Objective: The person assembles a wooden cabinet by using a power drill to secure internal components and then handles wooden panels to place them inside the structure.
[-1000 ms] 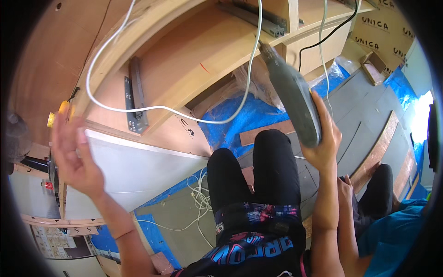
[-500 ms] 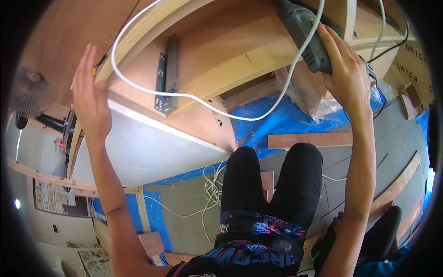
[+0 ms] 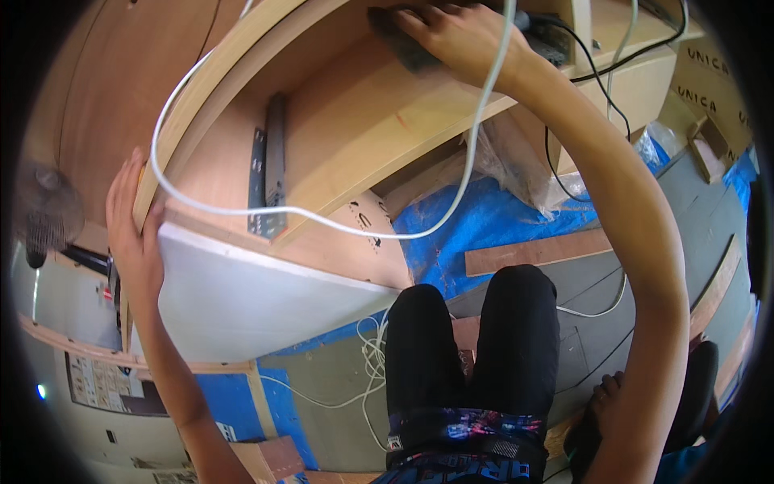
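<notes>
"Head camera: what does the right hand have hold of?"

"A dark grey power tool. The fingers are curled over its body, the palm turned away. Hand and tool sit inside the wooden cabinet, above its lower board. I can't tell whether the tip touches wood; shadow and blur hide it."

"And the left hand?"

"Well apart, out to the left at the cabinet's curved edge. Its 4 fingers lie nearly straight with the thumb spread off them, so it looks braced there, carrying nothing. To its right stands a metal drawer runner, between the 2 hands."

"What could go wrong?"

"Snagging, I'd judge. A white cable loops between the hands and crosses in front of the right forearm; a pull back could catch it. There's also a black cord just beside the right wrist, which might tug the tool off line."

"Anything else?"

"With just 1 hand on the tool, a slip could gouge the board below it."
</notes>
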### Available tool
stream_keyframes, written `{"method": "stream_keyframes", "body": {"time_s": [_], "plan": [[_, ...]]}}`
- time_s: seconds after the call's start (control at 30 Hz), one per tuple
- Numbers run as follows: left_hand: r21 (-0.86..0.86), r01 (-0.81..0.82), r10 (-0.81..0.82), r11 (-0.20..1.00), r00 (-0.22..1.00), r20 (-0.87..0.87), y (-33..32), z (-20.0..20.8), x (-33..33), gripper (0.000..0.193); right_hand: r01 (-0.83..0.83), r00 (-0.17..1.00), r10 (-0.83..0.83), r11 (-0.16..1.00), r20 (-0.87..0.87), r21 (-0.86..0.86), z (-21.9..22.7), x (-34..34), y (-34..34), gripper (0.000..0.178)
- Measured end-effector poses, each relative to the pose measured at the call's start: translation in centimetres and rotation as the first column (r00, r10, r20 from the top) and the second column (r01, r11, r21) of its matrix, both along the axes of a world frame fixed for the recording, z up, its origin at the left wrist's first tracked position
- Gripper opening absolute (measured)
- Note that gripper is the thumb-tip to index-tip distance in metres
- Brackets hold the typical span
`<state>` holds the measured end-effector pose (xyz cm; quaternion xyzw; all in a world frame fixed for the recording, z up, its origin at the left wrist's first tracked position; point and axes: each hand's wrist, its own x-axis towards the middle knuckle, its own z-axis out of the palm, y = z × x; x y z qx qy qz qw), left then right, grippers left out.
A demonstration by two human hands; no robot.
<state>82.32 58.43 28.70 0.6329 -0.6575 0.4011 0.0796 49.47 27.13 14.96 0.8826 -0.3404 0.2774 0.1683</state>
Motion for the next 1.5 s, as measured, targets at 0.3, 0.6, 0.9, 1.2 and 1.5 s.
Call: {"method": "stream_keyframes", "body": {"time_s": [0.3,0.6,0.9,1.2,1.5], "plan": [[0.010,0.045,-0.043,0.999,0.986,-0.163,-0.1,-0.2,0.3,0.055,-0.137,0.817,0.029,0.980,0.576,0.145,3.0,2.6,-2.2,0.020],[0.087,0.035,-0.016,0.996,0.978,-0.208,-0.4,-0.2,0.1,0.055,-0.314,0.911,0.117,0.819,0.396,0.481,0.4,0.5,6.1,0.044],[0.163,0.040,-0.004,0.986,0.976,-0.217,0.0,1.0,-1.3,0.055,-0.932,0.069,-0.500,0.277,0.863,0.235,-1.4,-3.2,7.5,0.027],[0.258,0.128,-0.036,0.958,0.943,-0.332,-0.2,2.2,-1.5,0.079,-0.808,-0.585,-0.665,0.431,0.465,-0.400,-0.3,2.2,-0.8,0.035],[0.353,-0.027,0.054,0.935,0.996,-0.065,0.1,3.4,-1.7,0.083,-0.716,-0.657,-0.707,0.475,0.262,-0.512,1.0,10.1,-8.6,0.010]]}}
